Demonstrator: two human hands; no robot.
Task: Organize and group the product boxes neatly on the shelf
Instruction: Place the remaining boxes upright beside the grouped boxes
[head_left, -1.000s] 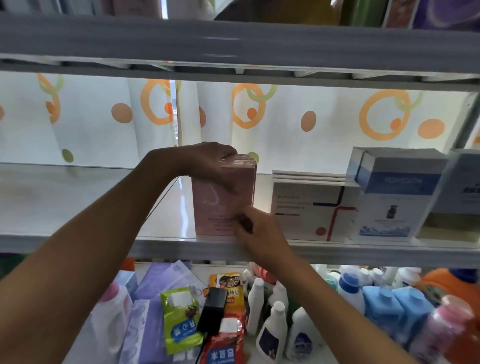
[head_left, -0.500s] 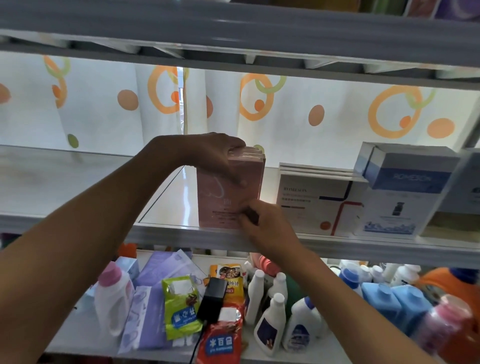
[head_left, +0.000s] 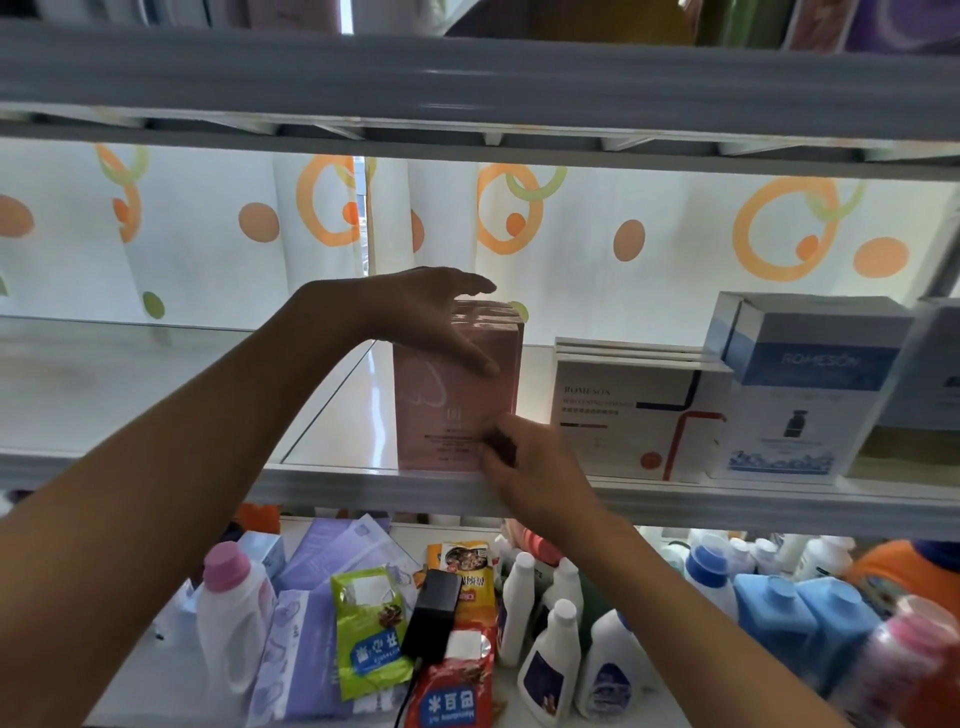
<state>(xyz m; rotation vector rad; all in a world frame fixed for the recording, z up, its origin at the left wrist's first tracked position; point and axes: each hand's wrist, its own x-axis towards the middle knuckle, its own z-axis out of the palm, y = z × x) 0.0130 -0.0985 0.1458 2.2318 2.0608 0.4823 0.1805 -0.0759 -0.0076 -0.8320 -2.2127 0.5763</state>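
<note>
My left hand (head_left: 441, 317) hovers spread over the pink box (head_left: 457, 395); my right hand (head_left: 524, 457) pinches its corner, squaring it to the shelf (head_left: 363, 483) edge.

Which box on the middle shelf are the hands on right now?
The pink box, leftmost and tallest of the row; the left hand and right hand touch it, not the white boxes.
</note>
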